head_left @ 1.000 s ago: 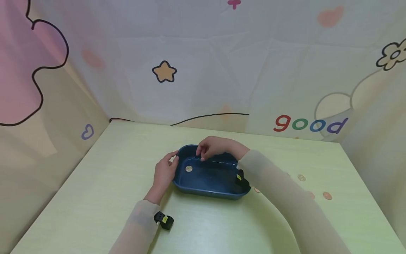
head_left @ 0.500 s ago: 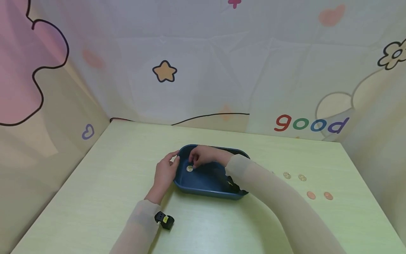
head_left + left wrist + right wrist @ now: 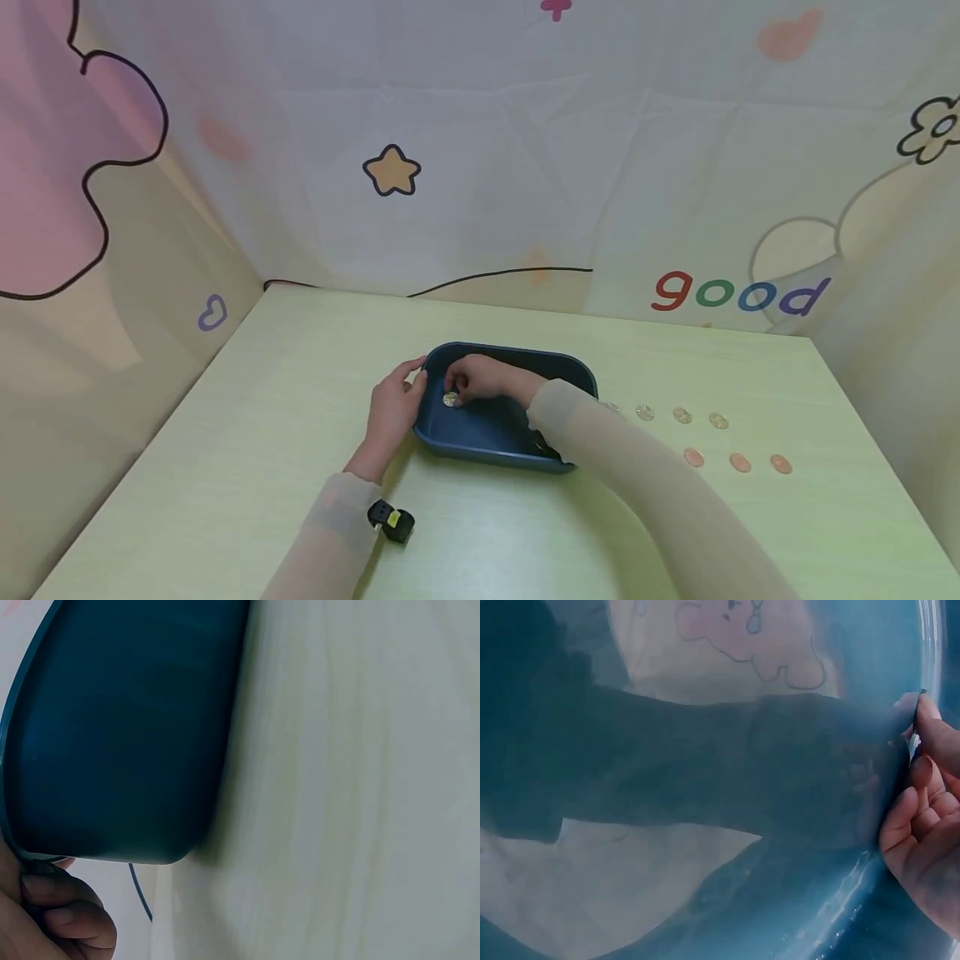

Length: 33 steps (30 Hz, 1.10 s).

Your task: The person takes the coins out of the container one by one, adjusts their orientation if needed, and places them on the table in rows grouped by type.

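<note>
A dark blue plastic basin [image 3: 480, 458] stands on the table. My left hand [image 3: 392, 408] grips its left end at the rim; in the left wrist view, curled fingers [image 3: 75, 919] show beside the basin's corner. Inside the basin, my right hand [image 3: 480, 377] reaches down near the left end and pinches a gold-coloured coin [image 3: 451, 400] between thumb and fingertips. The right wrist view shows the coin's thin edge [image 3: 916, 724] tilted up at the fingertips, close over the shiny basin floor [image 3: 810, 900].
Several silvery-gold coins [image 3: 682, 415] lie in a row right of the basin. Nearer the front, a second row holds copper-coloured coins [image 3: 740, 462], partly behind the right sleeve [image 3: 622, 450]. A printed cloth [image 3: 480, 183] hangs behind the pale table [image 3: 247, 467].
My right hand has moved left and down inside the basin, from above its far side to the coin, and now pinches it. The left hand keeps its place at the rim.
</note>
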Tool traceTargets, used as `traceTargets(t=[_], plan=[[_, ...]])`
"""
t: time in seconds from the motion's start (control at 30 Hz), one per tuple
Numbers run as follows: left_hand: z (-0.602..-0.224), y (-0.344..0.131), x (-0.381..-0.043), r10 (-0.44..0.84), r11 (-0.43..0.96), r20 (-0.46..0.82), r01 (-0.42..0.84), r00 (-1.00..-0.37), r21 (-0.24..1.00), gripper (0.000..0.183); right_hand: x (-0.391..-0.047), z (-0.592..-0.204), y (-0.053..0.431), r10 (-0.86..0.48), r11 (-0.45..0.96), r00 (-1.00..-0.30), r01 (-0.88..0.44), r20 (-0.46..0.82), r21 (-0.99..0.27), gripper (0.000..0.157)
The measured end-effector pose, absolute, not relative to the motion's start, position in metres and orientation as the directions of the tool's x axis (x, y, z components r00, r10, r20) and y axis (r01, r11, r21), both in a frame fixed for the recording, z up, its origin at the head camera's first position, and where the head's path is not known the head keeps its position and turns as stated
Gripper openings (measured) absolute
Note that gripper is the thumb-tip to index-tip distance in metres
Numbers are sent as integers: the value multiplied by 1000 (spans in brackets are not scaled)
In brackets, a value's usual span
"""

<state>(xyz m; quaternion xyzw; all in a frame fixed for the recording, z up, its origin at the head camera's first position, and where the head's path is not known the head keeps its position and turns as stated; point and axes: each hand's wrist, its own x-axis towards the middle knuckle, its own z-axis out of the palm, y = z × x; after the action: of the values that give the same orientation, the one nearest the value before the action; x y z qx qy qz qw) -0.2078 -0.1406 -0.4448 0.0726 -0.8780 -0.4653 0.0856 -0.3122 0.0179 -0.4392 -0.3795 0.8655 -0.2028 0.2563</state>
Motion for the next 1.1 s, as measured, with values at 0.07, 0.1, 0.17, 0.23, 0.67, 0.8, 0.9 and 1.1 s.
traceTargets(t=[0.07,0.1,0.17,0.23,0.67,0.8,0.9,1.1], plan=[[-445,-142,-208,-211,556,77,-55,-974,830,36,-311,-440,17,-763,627,-580,-558,-285,-544,21],[-446,-142,-207,-215,553,72,-61,-974,831,36,-311,-441,16,-764,626,-580,-559,-284,-543,21],[-446,-142,-207,-218,552,69,-64,-973,831,36,-310,-441,15,-761,629,-583,-557,-285,-543,20],[-447,-143,-207,-219,551,67,-67,-973,832,37,-310,-441,15,-760,631,-585,-557,-284,-540,18],[-444,-141,-207,-215,560,70,-64,-974,826,37,-315,-419,19,-768,624,-563,-552,-305,-553,16],[-444,-140,-207,-215,568,74,-63,-974,821,37,-313,-397,23,-738,650,-600,-510,-308,-563,16],[-444,-140,-208,-221,577,84,-61,-972,814,36,-310,-376,28,-721,653,-627,-470,-295,-594,15],[-444,-140,-207,-230,580,86,-66,-970,812,36,-299,-345,49,-701,631,-666,-411,-255,-658,15]])
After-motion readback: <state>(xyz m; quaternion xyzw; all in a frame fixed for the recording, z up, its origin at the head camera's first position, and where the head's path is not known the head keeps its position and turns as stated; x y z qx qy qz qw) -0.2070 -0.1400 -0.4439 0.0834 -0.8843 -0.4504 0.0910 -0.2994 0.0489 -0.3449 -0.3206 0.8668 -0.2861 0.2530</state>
